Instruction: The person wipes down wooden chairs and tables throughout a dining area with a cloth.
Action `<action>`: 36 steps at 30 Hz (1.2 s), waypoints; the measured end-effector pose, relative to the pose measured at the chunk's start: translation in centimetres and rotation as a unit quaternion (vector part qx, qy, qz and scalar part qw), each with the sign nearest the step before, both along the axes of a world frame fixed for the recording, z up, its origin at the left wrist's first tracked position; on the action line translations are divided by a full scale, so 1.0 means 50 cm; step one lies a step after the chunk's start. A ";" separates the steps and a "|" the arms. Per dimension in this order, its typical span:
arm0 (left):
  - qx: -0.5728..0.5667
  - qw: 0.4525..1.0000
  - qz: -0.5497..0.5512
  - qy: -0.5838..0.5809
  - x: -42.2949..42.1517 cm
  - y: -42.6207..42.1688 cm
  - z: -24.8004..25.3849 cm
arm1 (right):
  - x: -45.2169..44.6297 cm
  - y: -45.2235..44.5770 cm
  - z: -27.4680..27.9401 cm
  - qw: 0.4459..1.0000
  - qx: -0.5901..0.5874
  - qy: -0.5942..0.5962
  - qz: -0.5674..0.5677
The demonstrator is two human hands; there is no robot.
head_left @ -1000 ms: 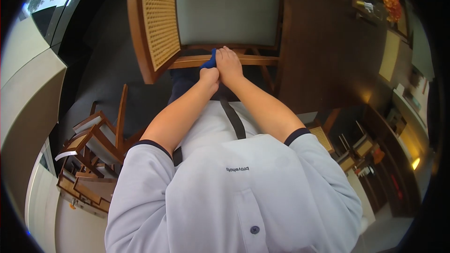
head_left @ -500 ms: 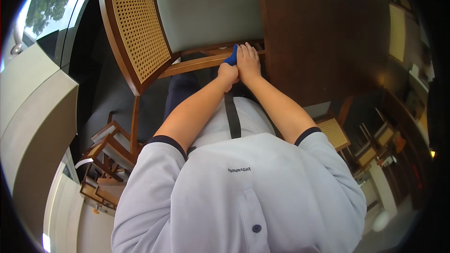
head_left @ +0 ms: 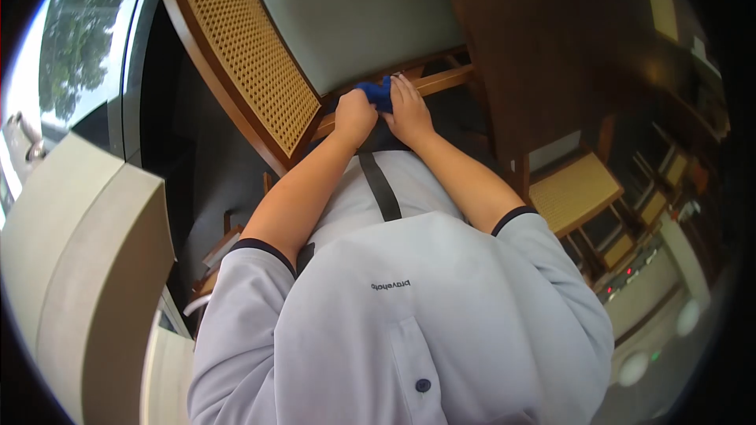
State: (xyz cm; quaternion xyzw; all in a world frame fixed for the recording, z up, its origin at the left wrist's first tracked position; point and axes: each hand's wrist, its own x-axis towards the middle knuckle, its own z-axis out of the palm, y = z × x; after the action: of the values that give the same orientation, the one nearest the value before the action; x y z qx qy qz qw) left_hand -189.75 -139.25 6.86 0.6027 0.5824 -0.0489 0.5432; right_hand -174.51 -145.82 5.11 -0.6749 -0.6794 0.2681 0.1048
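A crumpled blue cloth (head_left: 378, 95) is bunched between my two hands, in front of my waist and beside the wooden chair's side rail. My left hand (head_left: 355, 118) is closed in a fist round the cloth's left end. At its other end my right hand (head_left: 410, 112) grips the cloth, fingers fairly straight on top and thumb below. Just beyond both hands is the chair, with a grey seat (head_left: 358, 16) and a woven cane backrest (head_left: 240, 51).
A dark brown table (head_left: 551, 55) stands to the right of the chair. Another cane-seated chair (head_left: 579, 189) is at the right. On the left are a pale, curved piece of furniture (head_left: 94, 260) and a window (head_left: 87, 39) with a tree outside.
My hands have moved apart and slightly left, and more of the blue cloth shows between them. The view has turned, so the chair and table appear tilted.
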 end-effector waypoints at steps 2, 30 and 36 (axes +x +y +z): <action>0.105 0.994 -0.007 0.002 0.021 0.008 0.012 | -0.036 -0.022 -0.016 0.992 0.031 -0.020 -0.119; 0.217 0.869 -0.380 -0.232 0.321 -0.013 -0.080 | 0.085 -0.034 -0.153 0.279 0.080 0.711 -0.640; 0.199 0.847 -0.464 -0.166 0.424 0.001 -0.090 | 0.213 -0.060 -0.207 0.332 0.068 0.674 -0.656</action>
State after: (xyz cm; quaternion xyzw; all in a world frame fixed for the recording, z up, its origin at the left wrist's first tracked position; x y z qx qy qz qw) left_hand -168.53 -139.21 2.34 0.8969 0.1334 -0.0780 0.4144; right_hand -163.84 -148.83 -5.24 -0.4820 0.2698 0.4295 0.7144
